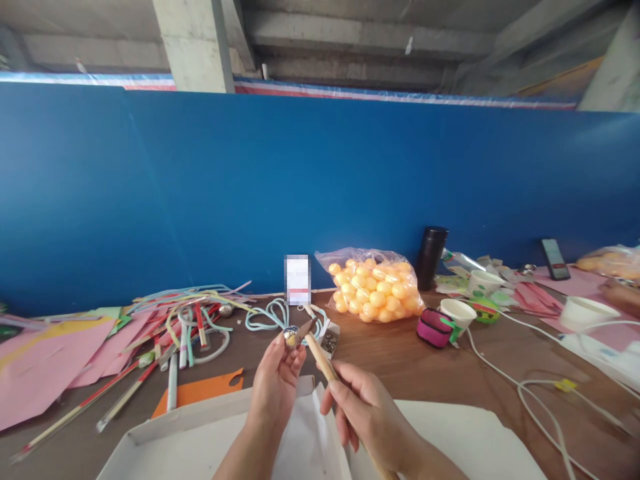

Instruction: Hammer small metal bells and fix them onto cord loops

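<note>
My left hand (277, 380) is raised over the white box, its thumb and fingertips closed round a small shiny silver ball (291, 337) with a yellowish patch. My right hand (357, 403) grips the wooden handle of a hammer (323, 358), which slants up and left. The hammer's dark, narrow head is right beside the silver ball; whether they touch I cannot tell. Below both hands lies an open white cardboard box (190, 433) with white paper in it. Just beyond the hammer is a small tray of dark metal bits (331, 341).
A clear bag of orange balls (373, 290) stands by the blue partition (300, 187), near a black bottle (432, 258). Tubes and sticks (185, 333) clutter the left. Paper cups (457, 312), a white cable (525, 387) and a phone (555, 259) are right, with another person's hand (620, 292).
</note>
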A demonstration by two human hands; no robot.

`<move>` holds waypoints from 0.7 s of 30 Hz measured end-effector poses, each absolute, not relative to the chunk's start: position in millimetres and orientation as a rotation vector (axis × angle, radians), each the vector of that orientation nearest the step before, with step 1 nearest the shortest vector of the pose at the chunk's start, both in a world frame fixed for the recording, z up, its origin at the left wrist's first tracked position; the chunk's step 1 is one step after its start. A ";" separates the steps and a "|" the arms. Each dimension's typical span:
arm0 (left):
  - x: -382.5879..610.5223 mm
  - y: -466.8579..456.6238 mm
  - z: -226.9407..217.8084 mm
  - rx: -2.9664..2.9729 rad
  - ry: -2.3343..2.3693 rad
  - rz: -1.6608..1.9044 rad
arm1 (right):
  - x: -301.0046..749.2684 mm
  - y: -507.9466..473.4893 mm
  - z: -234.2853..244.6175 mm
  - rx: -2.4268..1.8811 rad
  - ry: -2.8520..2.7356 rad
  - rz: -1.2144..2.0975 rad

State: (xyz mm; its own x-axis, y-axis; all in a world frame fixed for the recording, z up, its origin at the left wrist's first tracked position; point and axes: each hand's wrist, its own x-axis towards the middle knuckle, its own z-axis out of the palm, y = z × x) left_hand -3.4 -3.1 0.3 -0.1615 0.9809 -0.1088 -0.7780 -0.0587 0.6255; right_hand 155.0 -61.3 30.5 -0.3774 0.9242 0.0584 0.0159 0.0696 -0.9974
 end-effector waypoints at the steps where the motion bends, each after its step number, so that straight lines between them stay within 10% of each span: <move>1: -3.6 -2.9 -0.2 0.406 0.659 1.623 | 155.0 -61.1 30.5 -0.980 -1.540 1.416; 21: -3.6 -3.6 -0.8 0.410 0.648 1.639 | 154.5 -59.6 31.6 -0.958 -1.500 1.426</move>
State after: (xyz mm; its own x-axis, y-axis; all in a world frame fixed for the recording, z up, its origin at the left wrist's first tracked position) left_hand -3.6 -3.6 -0.8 -0.1728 0.9805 -0.0939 -0.7796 -0.0779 0.6214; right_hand 154.5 -59.6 31.6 -0.3605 0.9305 0.0648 -0.0179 0.0626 -0.9979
